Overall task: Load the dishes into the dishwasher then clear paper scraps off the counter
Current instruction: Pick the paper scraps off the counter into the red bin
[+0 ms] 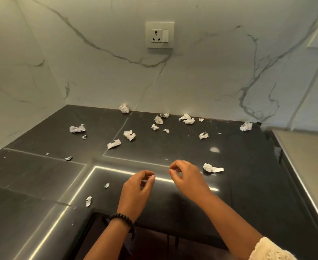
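Several crumpled white paper scraps lie scattered over the glossy black counter (41, 175). One scrap (212, 168) rests just right of my right hand (188, 177). Others sit farther back, such as a scrap (129, 135) mid-counter, a scrap (187, 118) by the wall and a scrap (246, 126) in the back right corner. Small bits (88, 201) lie left of my left hand (139, 186). Both hands hover low over the front middle of the counter, fingers loosely curled, with nothing seen in them. No dishes or dishwasher are in view.
A marble wall with a power socket (159, 35) backs the counter and wraps the left side. A pale surface with a metal edge (304, 156) borders the counter on the right. Below the counter's front edge is a dark opening (154, 241).
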